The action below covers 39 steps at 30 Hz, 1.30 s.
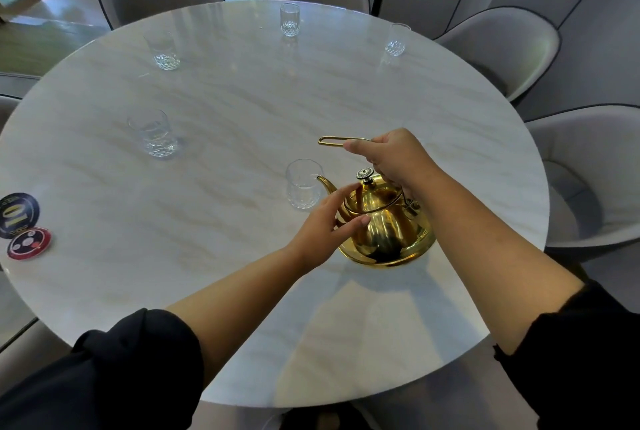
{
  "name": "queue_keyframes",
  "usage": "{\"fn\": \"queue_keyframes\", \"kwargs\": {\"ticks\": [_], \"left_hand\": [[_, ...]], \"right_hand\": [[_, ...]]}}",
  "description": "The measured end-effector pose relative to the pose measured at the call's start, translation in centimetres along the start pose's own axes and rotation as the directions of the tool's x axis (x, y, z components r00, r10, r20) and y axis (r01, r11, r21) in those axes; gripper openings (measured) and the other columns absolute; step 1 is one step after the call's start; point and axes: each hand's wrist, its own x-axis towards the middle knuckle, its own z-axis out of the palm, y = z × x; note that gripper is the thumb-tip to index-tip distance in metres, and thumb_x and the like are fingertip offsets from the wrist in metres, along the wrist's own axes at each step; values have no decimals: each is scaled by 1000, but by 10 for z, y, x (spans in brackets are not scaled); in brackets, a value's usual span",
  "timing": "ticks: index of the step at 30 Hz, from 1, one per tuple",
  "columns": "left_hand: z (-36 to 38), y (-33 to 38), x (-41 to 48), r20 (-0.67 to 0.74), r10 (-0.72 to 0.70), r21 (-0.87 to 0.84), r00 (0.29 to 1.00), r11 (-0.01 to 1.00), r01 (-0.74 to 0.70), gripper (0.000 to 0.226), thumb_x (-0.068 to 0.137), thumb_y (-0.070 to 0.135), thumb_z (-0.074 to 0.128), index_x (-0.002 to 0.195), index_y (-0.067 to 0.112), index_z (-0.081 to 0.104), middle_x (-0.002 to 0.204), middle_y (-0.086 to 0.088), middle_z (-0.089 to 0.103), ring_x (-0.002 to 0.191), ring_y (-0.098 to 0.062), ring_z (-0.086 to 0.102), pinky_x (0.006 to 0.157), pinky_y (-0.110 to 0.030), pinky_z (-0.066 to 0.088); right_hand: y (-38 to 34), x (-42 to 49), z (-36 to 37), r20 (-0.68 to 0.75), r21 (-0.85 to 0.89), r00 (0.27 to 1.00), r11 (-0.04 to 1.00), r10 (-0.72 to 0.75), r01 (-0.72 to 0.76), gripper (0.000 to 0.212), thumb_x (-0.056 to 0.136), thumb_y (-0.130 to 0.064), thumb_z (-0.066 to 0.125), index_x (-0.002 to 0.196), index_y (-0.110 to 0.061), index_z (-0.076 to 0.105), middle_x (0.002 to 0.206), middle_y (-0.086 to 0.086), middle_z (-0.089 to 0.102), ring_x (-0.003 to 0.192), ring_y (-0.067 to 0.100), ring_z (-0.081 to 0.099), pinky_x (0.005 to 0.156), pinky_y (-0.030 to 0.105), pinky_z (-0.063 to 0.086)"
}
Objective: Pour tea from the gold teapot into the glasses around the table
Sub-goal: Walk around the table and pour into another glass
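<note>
A gold teapot (388, 232) is tilted to the left above the white marble table (242, 256), its spout tip at the rim of the nearest glass (303, 183). My right hand (388, 156) grips the teapot's gold handle from above. My left hand (329, 221) touches the teapot's left side below the spout with straight fingers. Other glasses stand around the table: one at the left (154, 133), one at the far left (162, 50), one at the far middle (290, 19) and one at the far right (396, 40).
Two round plaques, one dark (15, 215) and one red (29, 242), lie at the table's left edge. Grey upholstered chairs (502, 48) ring the table on the far and right sides.
</note>
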Motion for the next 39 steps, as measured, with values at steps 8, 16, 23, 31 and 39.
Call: {"fn": "queue_keyframes", "kwargs": {"ticks": [8, 16, 23, 31, 39], "left_hand": [[1, 3, -2, -10, -7, -27, 1000, 1000, 7, 53, 89, 36, 59, 137, 35, 37, 138, 5, 45, 117, -2, 34, 91, -22, 37], [0, 6, -4, -3, -15, -44, 1000, 999, 15, 53, 89, 34, 58, 137, 35, 36, 133, 8, 45, 116, -1, 36, 85, -13, 36], [-3, 10, -5, -2, -13, -94, 1000, 995, 13, 51, 91, 26, 58, 138, 31, 37, 123, 15, 45, 95, 19, 44, 72, 2, 39], [-4, 14, -5, -7, -21, -107, 1000, 994, 20, 53, 91, 28, 57, 139, 30, 35, 129, 13, 43, 110, 6, 37, 77, -3, 38], [-4, 13, -3, -12, -33, -121, 999, 992, 31, 53, 91, 29, 57, 139, 32, 35, 127, 16, 41, 115, 3, 34, 76, -2, 35]], "right_hand": [[-2, 1, 1, 3, -38, 1000, 999, -14, 14, 37, 84, -43, 67, 77, -8, 58, 55, 3, 35, 48, 13, 32, 54, 27, 34], [-4, 3, 2, 14, -57, 1000, 998, -5, 6, 37, 84, -43, 67, 76, -8, 58, 58, 4, 34, 49, 13, 33, 53, 26, 33], [-6, 7, 3, 5, -65, 1000, 998, -19, 19, 64, 83, -43, 69, 99, 19, 61, 75, 13, 46, 70, 22, 44, 65, 32, 35], [-12, 6, 4, 8, -99, 999, 995, -32, 33, 66, 82, -45, 68, 104, 17, 61, 78, 25, 52, 73, 26, 47, 66, 36, 39], [-18, 5, 4, 1, -158, 999, 987, -41, 41, 67, 82, -45, 68, 107, 16, 61, 106, 37, 61, 88, 47, 61, 71, 46, 50]]}}
